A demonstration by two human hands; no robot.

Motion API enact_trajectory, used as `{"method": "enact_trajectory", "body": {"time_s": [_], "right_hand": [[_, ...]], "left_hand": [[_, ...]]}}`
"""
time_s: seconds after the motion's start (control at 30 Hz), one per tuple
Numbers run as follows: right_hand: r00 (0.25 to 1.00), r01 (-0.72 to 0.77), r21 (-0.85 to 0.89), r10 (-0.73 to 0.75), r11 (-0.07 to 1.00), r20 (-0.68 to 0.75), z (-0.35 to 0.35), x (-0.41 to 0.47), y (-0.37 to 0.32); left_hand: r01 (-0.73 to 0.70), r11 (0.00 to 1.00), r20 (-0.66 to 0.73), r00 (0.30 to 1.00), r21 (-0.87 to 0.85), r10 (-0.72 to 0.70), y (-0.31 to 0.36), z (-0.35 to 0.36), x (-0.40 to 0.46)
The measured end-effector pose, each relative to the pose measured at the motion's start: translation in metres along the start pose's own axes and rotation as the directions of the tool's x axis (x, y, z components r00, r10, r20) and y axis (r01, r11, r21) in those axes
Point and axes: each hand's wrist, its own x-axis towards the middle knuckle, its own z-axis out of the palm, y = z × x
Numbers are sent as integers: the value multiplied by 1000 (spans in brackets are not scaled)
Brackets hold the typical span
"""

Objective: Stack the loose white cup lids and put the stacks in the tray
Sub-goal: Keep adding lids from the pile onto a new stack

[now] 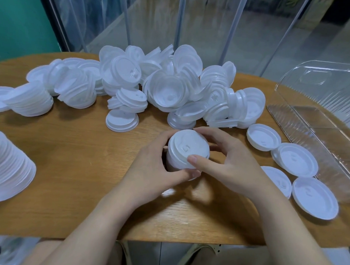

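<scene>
Fingers [193, 159] of both hands curled round a short lid stack [187, 151], held just above the wooden tabletop [75, 147]. Beyond fingers, loose lids [160, 81]; rightward, clear tray [329, 139]. No legible writing.

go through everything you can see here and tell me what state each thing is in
Held stack: gripped by both hands, above the table.
Left hand: curled round the stack.
Right hand: curled round it, thumb on top.
Lid pile: loose, jumbled.
Four lids: single, flat by the tray.
Tray: clear, no lids inside.
Left stack: stacked, lying tilted.
</scene>
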Motion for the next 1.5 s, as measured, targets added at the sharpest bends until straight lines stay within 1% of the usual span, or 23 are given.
{"method": "enact_trajectory", "body": {"time_s": [0.1, 0.37, 0.47, 0.57, 0.6, 0.67, 0.77, 0.83, 0.9, 0.97, 1.07, 1.23, 1.3, 1.4, 1.43, 1.5], "right_hand": [[999, 23, -65, -25, 998, -29, 2, 1, -1], [995, 43, -146, -56, 988, -85, 8, 5, -3], [996, 34, -151, -46, 988, -77, 9, 6, -2], [998, 33, -117, -39, 993, -55, 6, 3, -2], [995, 41, -110, -50, 993, -81, 2, 2, 0], [976, 24, -92, -43, 996, -213, -9, 0, 7], [907, -56, -110, 5, 992, -422, -36, -5, 23], [862, -123, -176, 17, 977, -507, -52, -9, 38], [839, -199, -270, 22, 942, -543, -61, -11, 52], [838, -283, -342, 58, 896, -543, -63, -11, 62], [852, -374, -407, 136, 833, -505, -58, -7, 70], [844, -407, -446, 141, 797, -517, -53, 2, 71], [846, -401, -442, 138, 802, -516, -52, 2, 69], [859, -333, -412, 93, 848, -503, -49, -1, 64], [863, -303, -382, 82, 873, -498, -49, -3, 61], [870, -246, -264, 93, 933, -483, -47, -8, 50]], "left_hand": [[21, 1000, -16, 1000, -23, -22, -1, 1, 0], [41, 998, 16, 999, -44, -40, -2, 0, 0], [30, 999, 16, 999, -23, -29, -3, 0, 1], [10, 1000, 8, 1000, -13, -10, -3, 1, 1], [2, 1000, 6, 1000, -1, -2, -2, 1, 1], [-11, 1000, -1, 1000, 26, 11, -2, 1, 1], [-16, 999, 0, 1000, 41, 16, -1, 2, 2], [-4, 1000, 1, 1000, 26, 4, 2, 4, 2], [-2, 1000, -2, 1000, 4, 2, 4, 6, 4], [-2, 1000, 0, 1000, -22, 3, 6, 7, 5], [-5, 1000, 1, 1000, -24, 5, 8, 9, 6], [-13, 1000, 15, 1000, -19, 13, 9, 9, 5], [-23, 1000, 25, 999, -16, 23, 9, 8, 5], [-27, 999, 29, 999, -17, 27, 9, 6, 4], [-28, 999, 31, 999, -16, 28, 9, 6, 4], [-30, 999, 32, 999, -14, 30, 9, 6, 4]]}}
